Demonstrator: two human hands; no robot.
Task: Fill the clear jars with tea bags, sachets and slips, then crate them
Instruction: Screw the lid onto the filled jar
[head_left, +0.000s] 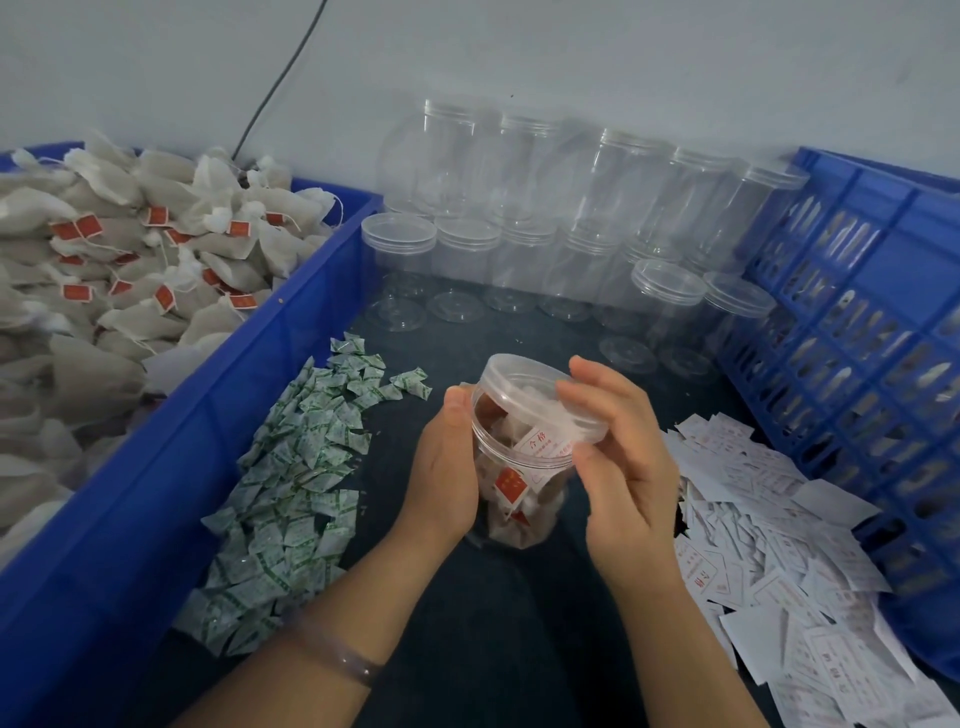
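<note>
Where the left forearm enters at the bottom, a clear bangle circles its wrist above the dark table. Just beyond, the left hand wraps the side of a clear jar, thumb up by the neck. The right hand pinches the rim of the lid between thumb and fingertips. The lid sits tilted on the jar's mouth. The jar leans toward the left and is packed with tea bags, with a white printed slip against its wall. Whether its base touches the table cannot be told.

Left of the hands, green-and-white sachets lie strewn beside a blue bin. Loose tea bags with red tags are heaped in that bin. On the right, white slips spread up to a blue slatted crate. Farther back, empty jars with lids on stand stacked against the wall, where a dark cable hangs.
</note>
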